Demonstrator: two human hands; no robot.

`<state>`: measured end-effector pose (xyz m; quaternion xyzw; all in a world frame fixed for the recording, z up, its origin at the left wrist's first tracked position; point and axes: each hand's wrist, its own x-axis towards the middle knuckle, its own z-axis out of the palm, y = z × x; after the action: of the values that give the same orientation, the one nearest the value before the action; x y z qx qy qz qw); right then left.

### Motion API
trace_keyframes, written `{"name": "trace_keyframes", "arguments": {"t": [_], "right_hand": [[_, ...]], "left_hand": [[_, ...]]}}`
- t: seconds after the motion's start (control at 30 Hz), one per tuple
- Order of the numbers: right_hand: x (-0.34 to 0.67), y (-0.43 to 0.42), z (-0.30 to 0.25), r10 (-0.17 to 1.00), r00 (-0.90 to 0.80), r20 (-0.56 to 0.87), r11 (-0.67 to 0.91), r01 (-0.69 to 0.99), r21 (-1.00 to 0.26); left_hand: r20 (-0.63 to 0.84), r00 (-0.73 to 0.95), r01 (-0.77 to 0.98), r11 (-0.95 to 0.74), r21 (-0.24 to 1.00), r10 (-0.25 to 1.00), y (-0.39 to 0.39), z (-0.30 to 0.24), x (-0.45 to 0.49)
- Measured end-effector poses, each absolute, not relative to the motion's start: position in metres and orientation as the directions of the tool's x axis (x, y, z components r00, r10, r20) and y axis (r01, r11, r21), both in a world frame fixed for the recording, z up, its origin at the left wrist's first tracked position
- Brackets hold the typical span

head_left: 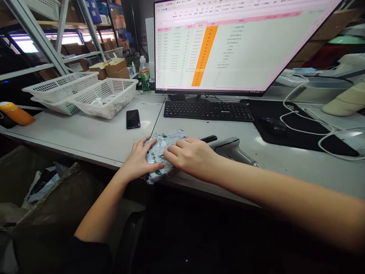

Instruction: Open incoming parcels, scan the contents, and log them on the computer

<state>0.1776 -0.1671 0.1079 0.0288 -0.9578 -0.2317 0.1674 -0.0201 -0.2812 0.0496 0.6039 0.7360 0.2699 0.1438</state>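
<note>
A parcel in shiny white plastic with green and dark print (159,146) lies at the front edge of the desk, its near corner jutting past the edge. My left hand (139,158) grips its left side, thumb across the near part and fingers over the far part. With fingers curled, my right hand (189,154) pinches the wrapping near the middle; the fingertips are partly hidden. Just beyond my right wrist lie a grey handheld scanner (228,146) and a slim black object (209,139), whose kind I cannot make out.
A black phone (133,119) lies left of the keyboard (208,110), under a large monitor (228,49). White plastic baskets (105,99) and a green-labelled bottle (145,76) stand at the back left. Right are a mouse (273,125) and a loose white cable (305,133). An open sack (57,205) sits below left.
</note>
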Motion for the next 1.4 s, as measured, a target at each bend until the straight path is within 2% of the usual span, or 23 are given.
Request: {"name": "trace_keyframes", "arguments": {"t": [0.27,0.43,0.63,0.73,0.8,0.9,0.97,1.1,1.17,1.3,1.4], "right_hand": [[0.166,-0.182,0.107,-0.124,-0.960,0.252,0.852,0.027,0.523],[0.166,-0.176,0.109,-0.087,-0.974,0.211,0.844,0.040,0.535],[0.200,-0.131,0.128,0.203,-0.971,0.128,0.807,0.240,0.540],[0.226,-0.104,0.129,0.303,-0.933,0.194,0.814,0.359,0.456],[0.237,-0.088,0.123,0.446,-0.861,0.243,0.792,0.507,0.342],[0.240,-0.071,0.112,0.635,-0.743,0.212,0.726,0.667,0.166],[0.235,-0.068,0.107,0.669,-0.725,0.161,0.725,0.685,0.071],[0.217,-0.086,0.109,0.614,-0.780,0.119,0.788,0.598,-0.147],[0.207,-0.100,0.112,0.568,-0.817,0.105,0.815,0.539,-0.213],[0.191,-0.119,0.112,0.549,-0.836,-0.021,0.804,0.535,-0.259],[0.185,-0.118,0.112,0.550,-0.831,-0.089,0.791,0.552,-0.265]], "left_hand": [[0.182,-0.200,0.824,0.065,0.563,0.963,-0.279,0.041,-0.023],[0.145,-0.197,0.822,0.083,0.563,0.969,-0.279,0.044,-0.024],[0.088,-0.185,0.794,0.096,0.600,0.979,-0.282,0.051,-0.023],[0.093,-0.186,0.790,0.092,0.606,0.978,-0.282,0.049,-0.024],[0.111,-0.176,0.807,0.078,0.586,0.978,-0.281,0.048,-0.026],[0.146,-0.114,0.866,0.026,0.499,0.983,-0.278,0.053,-0.031],[0.145,-0.056,0.909,-0.010,0.417,0.988,-0.275,0.062,-0.034],[0.028,0.010,0.979,-0.016,0.205,1.000,-0.263,0.093,-0.034],[-0.048,0.050,0.996,-0.047,0.075,0.998,-0.254,0.110,-0.028],[-0.157,0.110,0.977,-0.135,-0.164,0.982,-0.240,0.131,-0.010],[-0.174,0.124,0.951,-0.167,-0.262,0.977,-0.237,0.134,0.004]]}}
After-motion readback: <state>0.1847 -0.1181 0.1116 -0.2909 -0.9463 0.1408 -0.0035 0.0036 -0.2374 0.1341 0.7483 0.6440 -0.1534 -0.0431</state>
